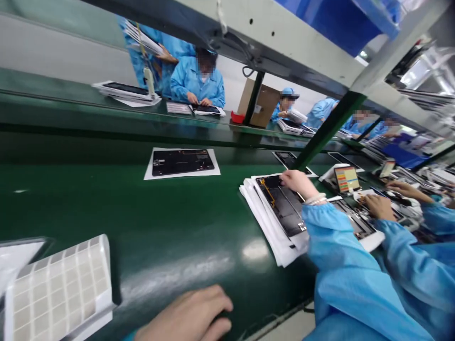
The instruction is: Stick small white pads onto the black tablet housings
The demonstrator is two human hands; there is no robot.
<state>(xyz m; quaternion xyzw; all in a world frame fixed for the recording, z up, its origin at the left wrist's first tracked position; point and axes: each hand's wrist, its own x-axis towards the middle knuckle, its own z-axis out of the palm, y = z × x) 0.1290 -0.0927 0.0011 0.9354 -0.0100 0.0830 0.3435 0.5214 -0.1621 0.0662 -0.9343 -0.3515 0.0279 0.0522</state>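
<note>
My left hand [188, 315] is low over the green bench [159, 222] at the bottom centre. Its fingers are loosely bent, the thumb stands apart from them, and no object shows between them. My right hand is out of view. Left of my hand lies a curled sheet of pale rectangular labels [62, 289]. Farther back, a dark flat device panel [181, 162] rests on white paper. Right of centre, a stack of white sheets [265, 227] bears another dark panel [284, 203] with an orange cable. A co-worker's hand [298, 183] with a bracelet touches that panel.
The co-worker's blue sleeve [341, 251] fills the lower right. More hands [378, 207] work beyond it near a small screen [346, 179]. A green post [329, 125] and an overhead beam [302, 38] cross the view. People in blue [197, 78] work across the bench.
</note>
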